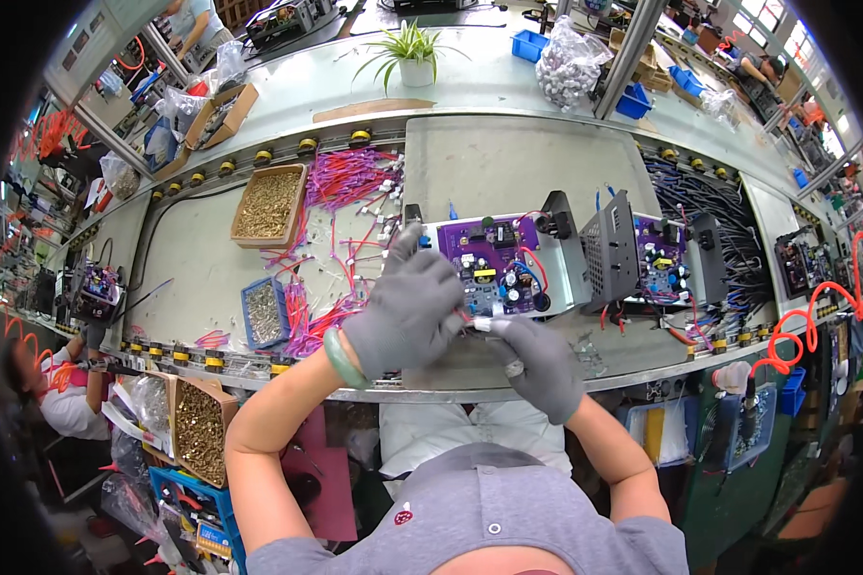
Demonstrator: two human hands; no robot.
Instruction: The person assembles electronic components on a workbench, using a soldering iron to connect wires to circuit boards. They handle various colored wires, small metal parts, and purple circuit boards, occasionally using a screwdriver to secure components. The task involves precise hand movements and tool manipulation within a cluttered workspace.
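Right hand (544, 362) pinches a white connector (482, 325) at the purple board's (490, 251) six o'clock; left hand (409, 311), half-curled (its hold unclear), at eight. A sideways tug could strain the wiring or shift the board.

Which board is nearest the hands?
The board beside the left hand and right hand; its right neighbour sits farther off, past a black perforated panel.

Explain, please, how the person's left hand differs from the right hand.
The left hand has a green bangle at its wrist; the right hand shows none. The left hand stretches a finger forward; the right hand pinches a white connector. Both wear grey gloves.
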